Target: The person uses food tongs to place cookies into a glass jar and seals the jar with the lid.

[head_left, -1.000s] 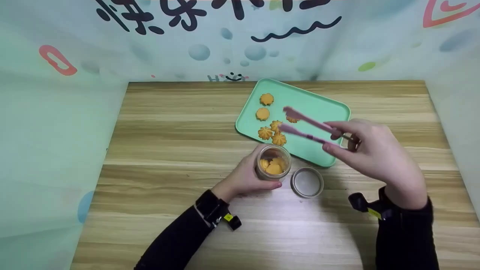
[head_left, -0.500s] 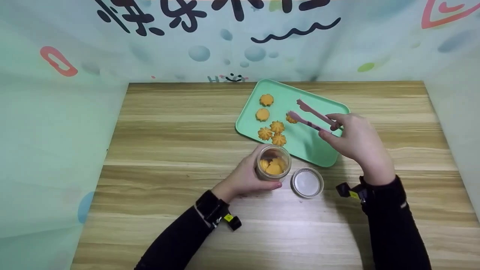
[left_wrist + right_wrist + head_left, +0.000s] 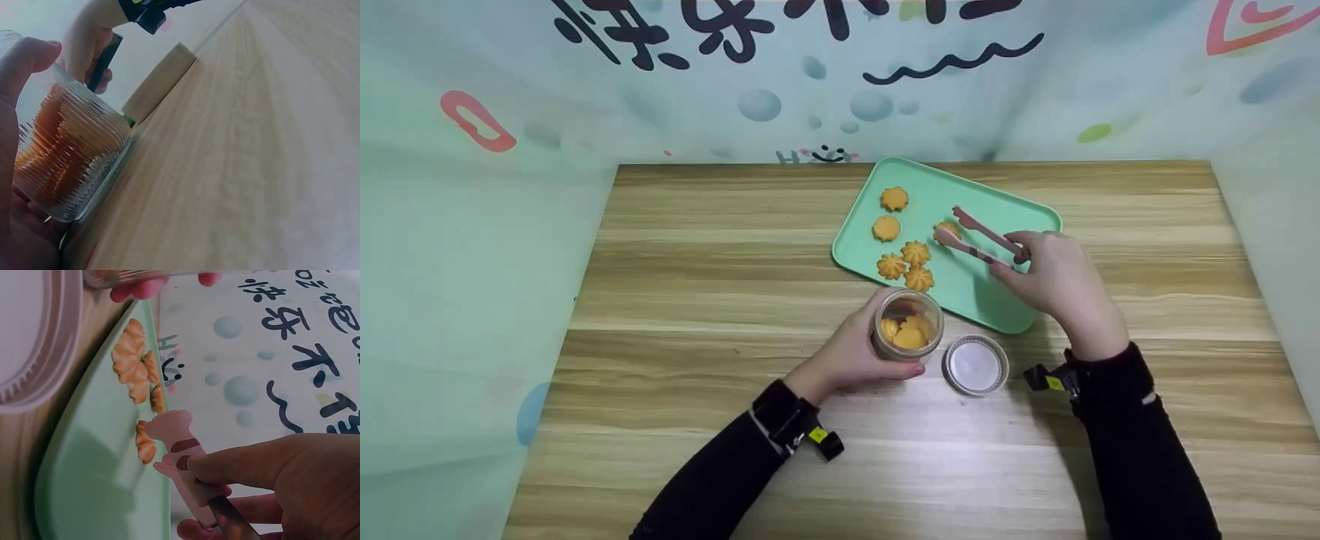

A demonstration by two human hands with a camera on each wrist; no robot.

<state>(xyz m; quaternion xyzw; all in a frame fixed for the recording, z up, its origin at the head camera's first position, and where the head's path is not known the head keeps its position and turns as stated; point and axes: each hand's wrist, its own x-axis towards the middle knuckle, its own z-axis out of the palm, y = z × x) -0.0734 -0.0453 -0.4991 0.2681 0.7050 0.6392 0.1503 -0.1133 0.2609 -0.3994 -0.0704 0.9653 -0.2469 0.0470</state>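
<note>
My left hand grips a clear ribbed jar with several cookies inside, its mouth facing up. My right hand holds pink tongs, thumb on one arm and fingers on the other. The tong tips are spread on either side of a flower-shaped cookie on the green tray. In the right wrist view the near tip overlaps that cookie. Several more cookies lie at the tray's left side.
A round jar lid lies on the wooden table, right of the jar and just below the tray's front edge. A printed cloth hangs behind the table and at both sides.
My right hand has moved left and toward the tray, bringing the spread tongs from above the tray to around the single cookie. The left hand and jar have stayed in place.
</note>
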